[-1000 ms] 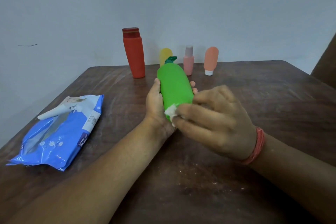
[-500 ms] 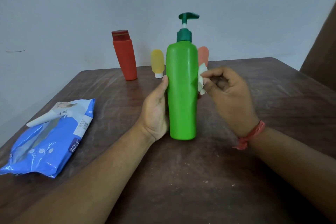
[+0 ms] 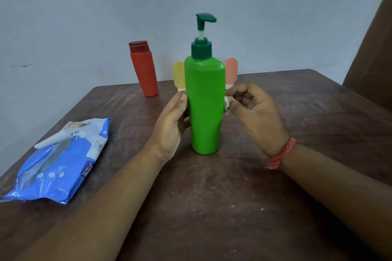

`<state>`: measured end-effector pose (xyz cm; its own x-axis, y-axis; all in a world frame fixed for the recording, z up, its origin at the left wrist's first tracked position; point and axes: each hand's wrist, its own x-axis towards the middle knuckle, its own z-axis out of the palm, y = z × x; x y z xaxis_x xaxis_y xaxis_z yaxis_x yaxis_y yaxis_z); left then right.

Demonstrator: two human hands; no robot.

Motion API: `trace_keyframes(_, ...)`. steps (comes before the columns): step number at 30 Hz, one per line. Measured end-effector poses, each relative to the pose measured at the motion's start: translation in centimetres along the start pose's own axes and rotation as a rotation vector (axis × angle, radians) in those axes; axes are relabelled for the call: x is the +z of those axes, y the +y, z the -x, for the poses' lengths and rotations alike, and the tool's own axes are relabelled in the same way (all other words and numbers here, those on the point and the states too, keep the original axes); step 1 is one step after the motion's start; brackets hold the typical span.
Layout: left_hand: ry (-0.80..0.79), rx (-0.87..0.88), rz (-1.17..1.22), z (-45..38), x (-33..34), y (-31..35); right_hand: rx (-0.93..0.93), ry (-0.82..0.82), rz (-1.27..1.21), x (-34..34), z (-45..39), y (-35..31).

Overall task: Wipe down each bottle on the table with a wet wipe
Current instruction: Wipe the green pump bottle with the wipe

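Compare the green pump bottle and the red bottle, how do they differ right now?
The green pump bottle has a pump head; the red bottle has a flat dark red cap. The green one is gripped by the left hand at the middle of the table; the red one stands untouched near the far edge. Both are upright.

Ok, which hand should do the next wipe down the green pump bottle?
Probably the right hand: it already pinches the wet wipe against the green pump bottle. The left hand steadies it.

dim, even light | soft shadows | slight blur | wide-angle edge bending
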<state>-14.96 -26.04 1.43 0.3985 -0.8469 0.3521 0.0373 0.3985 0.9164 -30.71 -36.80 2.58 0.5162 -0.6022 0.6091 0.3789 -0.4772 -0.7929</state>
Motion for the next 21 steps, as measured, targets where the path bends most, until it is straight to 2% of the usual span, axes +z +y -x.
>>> trace_keyframes(6, 0.048, 0.012, -0.216, 1.7, 0.2, -0.1, 0.021, 0.025, 0.043, -1.4, -0.4, 0.8)
trace_keyframes(9, 0.048, -0.095, -0.417, 2.8, 0.3, -0.2, 0.037, 0.043, 0.088, -2.2, -0.8, 1.4)
trace_keyframes(12, 0.115, -0.194, -0.627, 3.6, 0.7, -0.1, 0.065, 0.077, 0.141, -3.3, -1.3, 2.0)
trace_keyframes(16, 0.152, -0.173, -0.844, 4.2, 1.8, -0.3, 0.097, 0.111, 0.222, -5.0, -2.0, 3.0)
trace_keyframes(21, 0.197, -0.113, -0.949, 2.9, 4.6, -1.0, 0.106, 0.245, 0.394, -9.3, -3.1, 3.3)
